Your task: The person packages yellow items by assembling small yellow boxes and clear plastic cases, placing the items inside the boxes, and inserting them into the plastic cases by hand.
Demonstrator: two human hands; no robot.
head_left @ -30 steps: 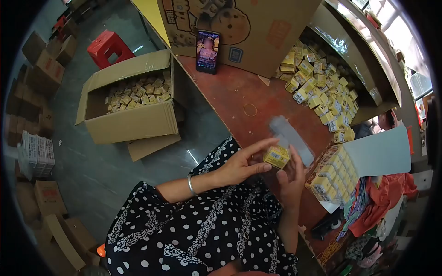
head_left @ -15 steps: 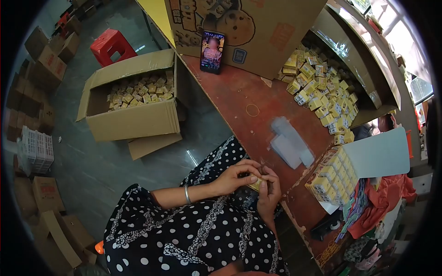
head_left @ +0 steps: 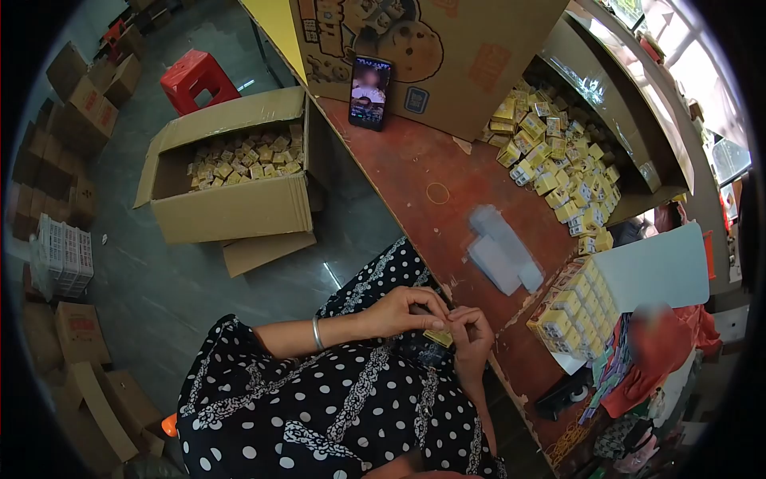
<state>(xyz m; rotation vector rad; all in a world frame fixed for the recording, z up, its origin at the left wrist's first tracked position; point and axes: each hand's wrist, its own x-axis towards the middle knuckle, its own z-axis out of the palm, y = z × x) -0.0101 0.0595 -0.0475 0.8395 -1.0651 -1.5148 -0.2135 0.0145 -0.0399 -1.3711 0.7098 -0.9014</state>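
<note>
My left hand [head_left: 403, 311] and my right hand [head_left: 471, 335] meet over my lap, beside the table's front edge, with their fingertips pinched close together. A small yellow box [head_left: 438, 337] shows partly below the fingers, the rest of it covered by the hands. Which hand bears it is hard to make out. Clear plastic pieces [head_left: 503, 251] lie flat on the red table [head_left: 399, 172], just beyond my right hand. Near them is a thin rubber band [head_left: 437, 193]. Stacked yellow boxes [head_left: 576, 311] stand in a block at the right.
An open carton [head_left: 231, 219] of small boxes stands at the left, near a red stool [head_left: 199, 80]. A phone [head_left: 370, 92] leans on a large carton [head_left: 447, 72]. Loose yellow boxes [head_left: 558, 160] spill from a carton at the back right. Red cloth [head_left: 662, 359] lies at the right.
Both hands have come down from above the table edge to my lap with the yellow box. The fingers have closed together, and the box is now more hidden.
</note>
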